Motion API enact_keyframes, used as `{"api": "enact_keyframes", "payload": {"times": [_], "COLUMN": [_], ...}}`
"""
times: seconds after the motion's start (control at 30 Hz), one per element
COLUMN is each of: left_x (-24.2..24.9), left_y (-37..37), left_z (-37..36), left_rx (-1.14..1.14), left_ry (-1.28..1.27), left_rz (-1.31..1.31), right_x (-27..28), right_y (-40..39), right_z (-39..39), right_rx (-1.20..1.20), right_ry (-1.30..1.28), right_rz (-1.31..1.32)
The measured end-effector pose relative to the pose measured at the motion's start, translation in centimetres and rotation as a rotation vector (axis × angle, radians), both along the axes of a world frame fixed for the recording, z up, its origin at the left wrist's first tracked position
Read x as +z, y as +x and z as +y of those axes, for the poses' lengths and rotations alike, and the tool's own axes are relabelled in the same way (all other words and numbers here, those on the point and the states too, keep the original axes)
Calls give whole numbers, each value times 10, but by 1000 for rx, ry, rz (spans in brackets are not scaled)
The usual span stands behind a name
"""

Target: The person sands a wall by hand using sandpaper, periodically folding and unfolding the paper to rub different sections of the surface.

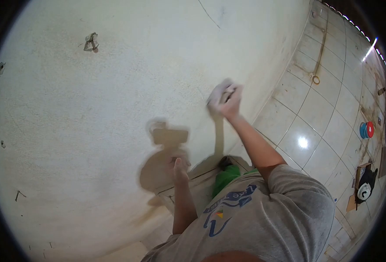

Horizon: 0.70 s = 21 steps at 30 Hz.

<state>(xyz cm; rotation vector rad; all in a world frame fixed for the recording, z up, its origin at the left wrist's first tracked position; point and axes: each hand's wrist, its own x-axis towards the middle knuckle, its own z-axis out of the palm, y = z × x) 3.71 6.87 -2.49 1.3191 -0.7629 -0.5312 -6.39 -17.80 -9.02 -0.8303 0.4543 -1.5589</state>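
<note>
Pale, upright wall (114, 91) with chipped holes (91, 43) and a thin crack (209, 15) near one edge

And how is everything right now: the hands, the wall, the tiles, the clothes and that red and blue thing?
Right hand, up at the wall, blurry, whitish.
Left hand, raised, grip unclear.
Wall, chipped and marked.
Tiles, stained, with one shiny spot.
Grey shirt, worn, creased.
Green clothing, worn.
Red and blue thing, too small to tell.
</note>
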Motion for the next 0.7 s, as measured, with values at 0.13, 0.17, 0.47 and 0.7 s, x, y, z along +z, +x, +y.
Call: {"api": "enact_keyframes", "payload": {"times": [0.13, 0.17, 0.47, 0.7], "left_x": [-21, -24, 23, 45], "left_y": [16, 25, -1, -2], "left_z": [8, -10, -3, 25], "left_rx": [56, 39, 60, -118], "left_ry": [47, 17, -11, -155], "left_rz": [82, 72, -109, 66], "right_x": [-10, 6, 12, 29], "right_y": [16, 23, 12, 22], "right_z": [-42, -25, -20, 10], "right_rx": [-421, -382, -260, -474], "right_ry": [-91, -157, -493, -422], "right_rz": [276, 178, 235, 433]}}
